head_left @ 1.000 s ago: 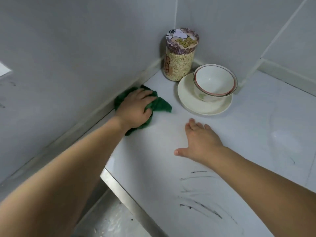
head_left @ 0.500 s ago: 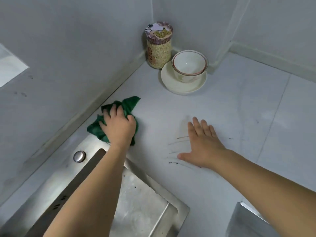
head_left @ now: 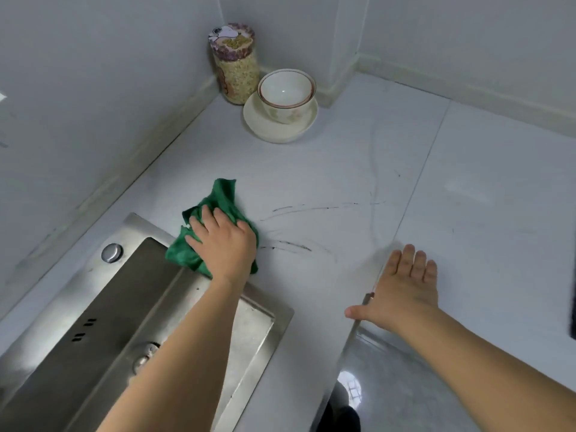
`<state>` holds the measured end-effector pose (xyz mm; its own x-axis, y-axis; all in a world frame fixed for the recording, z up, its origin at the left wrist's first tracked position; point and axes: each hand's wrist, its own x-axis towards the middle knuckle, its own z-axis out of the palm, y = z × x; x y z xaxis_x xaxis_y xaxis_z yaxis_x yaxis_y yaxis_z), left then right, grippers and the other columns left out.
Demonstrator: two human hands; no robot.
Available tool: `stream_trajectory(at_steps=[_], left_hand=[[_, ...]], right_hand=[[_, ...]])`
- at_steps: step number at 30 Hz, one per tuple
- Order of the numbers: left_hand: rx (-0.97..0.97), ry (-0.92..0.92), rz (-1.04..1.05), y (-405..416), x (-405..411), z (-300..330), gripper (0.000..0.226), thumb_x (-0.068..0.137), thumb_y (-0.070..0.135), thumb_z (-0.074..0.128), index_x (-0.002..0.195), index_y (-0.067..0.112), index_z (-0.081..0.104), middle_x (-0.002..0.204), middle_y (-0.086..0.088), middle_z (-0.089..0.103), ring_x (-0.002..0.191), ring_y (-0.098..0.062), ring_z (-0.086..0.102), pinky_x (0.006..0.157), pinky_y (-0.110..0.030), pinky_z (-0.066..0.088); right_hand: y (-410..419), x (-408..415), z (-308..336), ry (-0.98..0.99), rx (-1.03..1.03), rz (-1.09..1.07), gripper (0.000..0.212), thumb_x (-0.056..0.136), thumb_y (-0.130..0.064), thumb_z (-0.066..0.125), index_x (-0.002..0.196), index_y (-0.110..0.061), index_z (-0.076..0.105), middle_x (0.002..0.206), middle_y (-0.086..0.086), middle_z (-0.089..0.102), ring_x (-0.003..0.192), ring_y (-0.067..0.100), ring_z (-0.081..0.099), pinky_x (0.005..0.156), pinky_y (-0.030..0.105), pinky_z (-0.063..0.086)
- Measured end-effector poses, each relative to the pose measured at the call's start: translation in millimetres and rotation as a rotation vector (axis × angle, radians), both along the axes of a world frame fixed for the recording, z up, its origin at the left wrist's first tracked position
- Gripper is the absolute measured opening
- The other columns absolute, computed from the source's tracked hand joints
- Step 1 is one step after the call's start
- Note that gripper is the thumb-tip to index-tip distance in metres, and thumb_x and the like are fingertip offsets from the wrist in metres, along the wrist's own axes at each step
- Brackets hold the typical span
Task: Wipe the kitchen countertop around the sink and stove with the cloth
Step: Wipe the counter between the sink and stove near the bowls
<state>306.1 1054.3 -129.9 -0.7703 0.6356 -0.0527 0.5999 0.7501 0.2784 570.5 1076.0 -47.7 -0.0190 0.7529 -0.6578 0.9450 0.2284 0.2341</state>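
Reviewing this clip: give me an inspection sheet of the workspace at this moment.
Surface: white countertop, dark streak marks beside the cloth.
Job's things: green cloth bunched at the steel sink rim.
Clutter: jar, bowl on saucer in the corner.
Grippers: left hand presses the cloth; right hand flat, open, at the counter edge.
Cables: nothing seen.
Surroundings: plain grey walls.

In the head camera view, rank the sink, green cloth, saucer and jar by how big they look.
Largest to smallest:
1. sink, far the biggest, though also nearest the camera
2. green cloth, partly covered by the left hand
3. saucer and jar look too alike to rank
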Motion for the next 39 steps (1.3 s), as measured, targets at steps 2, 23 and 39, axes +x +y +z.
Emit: stream_trajectory(at_steps=[2,23,39], left_hand=[[0.015,-0.004,-0.045,-12,36,-3,0.052,0.088,0.028,0.041,0.134,0.003,0.048,0.150,-0.015,0.038,0.140,-0.042,0.026,0.111,-0.065,0.021],[0.044,0.199,-0.334,2,56,-1,0.027,0.093,0.030,0.041,0.104,0.008,0.048,0.108,-0.019,0.048,0.096,-0.037,0.046,0.082,-0.051,0.037],[0.001,0.118,-0.521,7,103,-7,0.043,0.096,0.040,0.034,0.134,0.021,0.043,0.146,-0.009,0.039,0.135,-0.039,0.029,0.110,-0.066,0.020]], right_hand=[[-9,13,-5,-0.030,-0.039,-0.074,0.145,0.058,-0.088,0.051,0.146,0.005,-0.018,0.154,0.026,-0.021,0.144,0.041,-0.014,0.118,0.050,-0.007],[-1,11,-26,0.000,-0.074,-0.165,0.135,0.048,-0.081,0.067,0.149,-0.004,0.022,0.151,0.034,0.007,0.138,0.046,0.018,0.112,0.050,0.023],[-8,22,-27,0.116,-0.073,-0.211,0.150,0.056,-0.078,0.068,0.144,0.014,-0.010,0.151,0.038,-0.012,0.142,0.049,0.003,0.117,0.053,0.010]])
